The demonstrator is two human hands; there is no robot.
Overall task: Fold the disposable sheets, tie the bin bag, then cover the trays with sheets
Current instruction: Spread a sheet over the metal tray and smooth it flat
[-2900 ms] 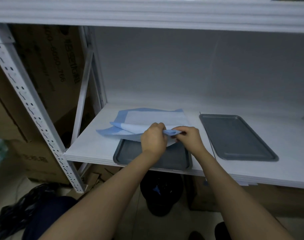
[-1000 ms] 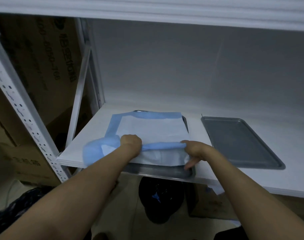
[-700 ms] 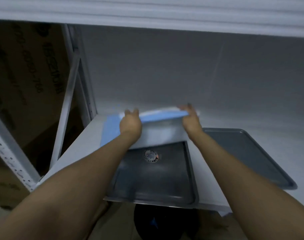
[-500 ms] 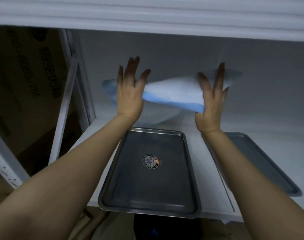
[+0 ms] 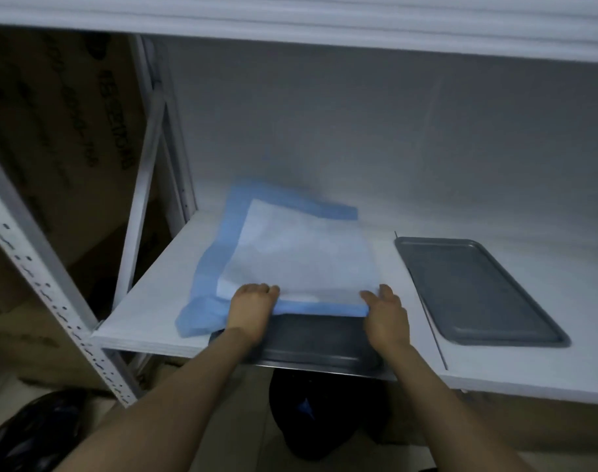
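Sheet [image 5: 301, 253] lies over left tray [image 5: 324, 342] at shelf [image 5: 147, 321] front edge, left end; tray's near strip bare. Left hand [image 5: 253, 308], right hand [image 5: 386, 315]: fingers curled, pinching sheet's near edge. Right tray [image 5: 474, 287] uncovered (no second sheet in view). Covering under half done.

The sheet [image 5: 301, 253] is thin, matt, paper-like material, white with a blue border. The tray [image 5: 319, 340] beneath the sheet and the second tray [image 5: 474, 291] right of the sheet are dull grey metal. The shelf board [image 5: 154, 301] is smooth, matt white.
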